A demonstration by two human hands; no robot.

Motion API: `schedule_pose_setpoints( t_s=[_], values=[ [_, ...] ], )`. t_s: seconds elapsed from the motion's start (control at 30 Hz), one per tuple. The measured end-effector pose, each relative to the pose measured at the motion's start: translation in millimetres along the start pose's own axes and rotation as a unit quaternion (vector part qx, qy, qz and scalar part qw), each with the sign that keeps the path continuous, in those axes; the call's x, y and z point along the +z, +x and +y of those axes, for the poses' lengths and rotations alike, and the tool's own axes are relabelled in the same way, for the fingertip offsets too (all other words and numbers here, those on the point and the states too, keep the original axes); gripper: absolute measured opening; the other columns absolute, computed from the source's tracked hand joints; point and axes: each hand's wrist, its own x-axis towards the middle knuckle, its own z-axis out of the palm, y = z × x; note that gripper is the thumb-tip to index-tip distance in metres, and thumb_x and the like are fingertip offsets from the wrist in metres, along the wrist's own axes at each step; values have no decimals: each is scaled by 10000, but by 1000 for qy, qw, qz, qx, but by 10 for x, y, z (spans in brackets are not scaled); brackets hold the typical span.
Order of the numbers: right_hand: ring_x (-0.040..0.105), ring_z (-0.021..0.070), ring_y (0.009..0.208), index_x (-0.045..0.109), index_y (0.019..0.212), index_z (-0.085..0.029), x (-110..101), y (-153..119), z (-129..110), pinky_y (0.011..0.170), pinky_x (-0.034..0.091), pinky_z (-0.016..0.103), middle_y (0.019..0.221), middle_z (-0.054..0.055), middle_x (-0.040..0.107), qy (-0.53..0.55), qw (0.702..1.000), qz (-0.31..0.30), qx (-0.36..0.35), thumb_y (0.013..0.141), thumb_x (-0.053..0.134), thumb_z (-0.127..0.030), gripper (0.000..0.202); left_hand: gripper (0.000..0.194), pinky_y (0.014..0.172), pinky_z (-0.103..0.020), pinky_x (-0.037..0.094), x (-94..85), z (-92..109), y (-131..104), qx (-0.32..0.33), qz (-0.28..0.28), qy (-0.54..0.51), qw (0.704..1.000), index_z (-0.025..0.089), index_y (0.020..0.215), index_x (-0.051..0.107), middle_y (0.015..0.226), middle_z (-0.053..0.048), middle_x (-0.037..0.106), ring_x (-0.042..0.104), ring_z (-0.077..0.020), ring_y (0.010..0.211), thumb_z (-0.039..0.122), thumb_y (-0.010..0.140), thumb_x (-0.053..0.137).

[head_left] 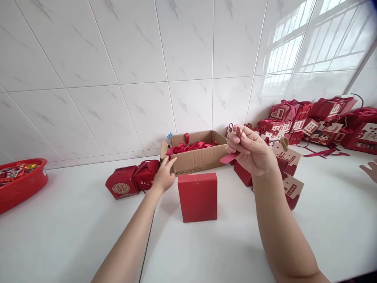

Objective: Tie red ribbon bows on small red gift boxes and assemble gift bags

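Observation:
My right hand (pixel 250 149) is raised over the right end of the cardboard box, its fingers pinched on a red ribbon (pixel 229 158) whose tail hangs down. My left hand (pixel 165 175) reaches to the left end of the cardboard box (pixel 203 158), fingers spread and near its front corner; whether it touches the box or ribbon there is unclear. Red ribbons (pixel 191 147) lie heaped inside the box. Between my forearms a plain red box (pixel 198 198) stands upright on the white table (pixel 232 243).
Two red gift boxes (pixel 122 184) sit left of my left hand. A red tray (pixel 25 188) of wrapped sweets is at far left. Stacked gift boxes (pixel 297 125) line the back right. Another person's hand (pixel 369 171) shows at the right edge. A tiled wall stands behind.

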Motion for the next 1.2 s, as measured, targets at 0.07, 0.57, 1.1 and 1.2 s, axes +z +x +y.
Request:
schedule_pose_setpoints(
  t_s=[0.07, 0.57, 1.1, 1.2],
  values=[
    [193, 31, 422, 621, 855, -252, 94, -58, -46, 507, 411, 227, 684, -69, 538, 12, 1000, -14, 12, 747, 705, -329, 157, 400, 896, -429, 517, -287, 282, -22, 21, 33, 17, 999, 209, 1091, 626, 1289, -96, 562, 575, -286, 1129, 103, 738, 471],
    [205, 14, 366, 701, 867, -264, 597, -244, 19, 388, 321, 160, 615, -63, 584, 90, 985, -147, 16, 771, 660, -239, 107, 271, 707, -299, 597, -706, 1862, -822, 272, 114, -202, 934, 245, 1069, 659, 952, -26, 716, 674, -166, 821, 149, 816, 650],
    [555, 77, 648, 609, 825, -224, 631, -292, 64, 596, 498, 181, 746, -15, 583, 33, 992, -119, 12, 825, 650, -183, 58, 176, 780, -291, 584, -618, 1736, -720, 308, 152, -197, 918, 202, 943, 679, 926, -33, 647, 635, -153, 903, 90, 812, 642],
    [578, 90, 670, 622, 823, -219, 643, -301, 60, 628, 514, 206, 733, -11, 599, 10, 993, -116, -11, 820, 653, -174, 55, 113, 727, -284, 587, -591, 1732, -716, 314, 166, -194, 914, 198, 882, 654, 896, -33, 623, 632, -157, 881, 105, 820, 638]
  ],
)
